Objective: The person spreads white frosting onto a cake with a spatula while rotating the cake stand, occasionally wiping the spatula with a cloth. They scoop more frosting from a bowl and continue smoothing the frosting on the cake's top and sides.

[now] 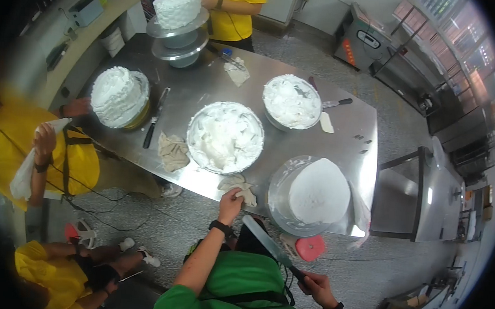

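My left hand [231, 201] is closed on a beige cloth [242, 186] at the near edge of the steel table. In my right hand [315, 288] is the black handle of a long spatula [268, 239], its blade slanting up and left, beyond the table's edge. A smooth white-frosted cake [319, 191] stands on a turntable [279, 199] at the near right of the table. Just beyond the cloth sits a large bowl of white cream [226, 137]. Farther right is a second cream bowl [292, 101].
A person in yellow [38, 147] holds a piping bag [25, 176] beside a textured cake [115, 97] at left. Another stands behind a raised cake [177, 10]. A third [47, 272] sits lower left. Another cloth [173, 153], a spatula [150, 132] and a piping bag [358, 209] lie on the table [207, 78].
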`<action>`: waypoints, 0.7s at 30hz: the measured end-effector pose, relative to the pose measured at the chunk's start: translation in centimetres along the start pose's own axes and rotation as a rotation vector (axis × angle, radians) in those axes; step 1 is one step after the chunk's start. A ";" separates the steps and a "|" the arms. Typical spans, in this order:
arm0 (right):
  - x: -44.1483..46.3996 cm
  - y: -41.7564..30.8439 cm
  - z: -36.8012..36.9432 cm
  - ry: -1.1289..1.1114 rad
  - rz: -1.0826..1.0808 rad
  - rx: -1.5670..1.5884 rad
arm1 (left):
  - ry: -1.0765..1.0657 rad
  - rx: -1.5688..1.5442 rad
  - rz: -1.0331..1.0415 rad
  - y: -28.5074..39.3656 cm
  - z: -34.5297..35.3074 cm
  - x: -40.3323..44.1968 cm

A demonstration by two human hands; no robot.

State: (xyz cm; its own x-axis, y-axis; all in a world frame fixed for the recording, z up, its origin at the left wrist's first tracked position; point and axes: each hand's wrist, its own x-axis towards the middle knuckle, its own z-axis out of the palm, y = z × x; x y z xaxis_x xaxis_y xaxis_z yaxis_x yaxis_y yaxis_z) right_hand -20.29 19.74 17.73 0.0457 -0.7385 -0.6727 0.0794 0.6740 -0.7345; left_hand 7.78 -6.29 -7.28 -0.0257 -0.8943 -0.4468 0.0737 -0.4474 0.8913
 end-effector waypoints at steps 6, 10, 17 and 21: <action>-3.1 -7.1 1.1 -0.091 -0.080 -0.162 | -0.244 0.342 -0.081 6.0 0.7 -3.5; -4.4 -15.4 2.2 0.083 -0.302 -0.735 | -0.128 0.483 0.196 2.7 0.1 -4.5; -3.6 -27.7 2.9 0.228 -0.523 -1.380 | -0.380 0.062 0.023 4.4 -0.8 -7.8; -1.2 -32.6 5.6 0.267 -0.577 -1.558 | -0.317 0.032 0.211 2.6 1.0 -8.4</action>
State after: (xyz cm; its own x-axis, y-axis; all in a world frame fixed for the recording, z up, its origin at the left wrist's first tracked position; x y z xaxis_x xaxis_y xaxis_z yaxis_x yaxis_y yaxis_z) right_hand -17.34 -1.39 42.97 0.1928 -0.9650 -0.1780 -0.9750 -0.1680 -0.1457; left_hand 7.16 0.03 -1.19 -0.3211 -0.9231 -0.2115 0.0791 -0.2487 0.9653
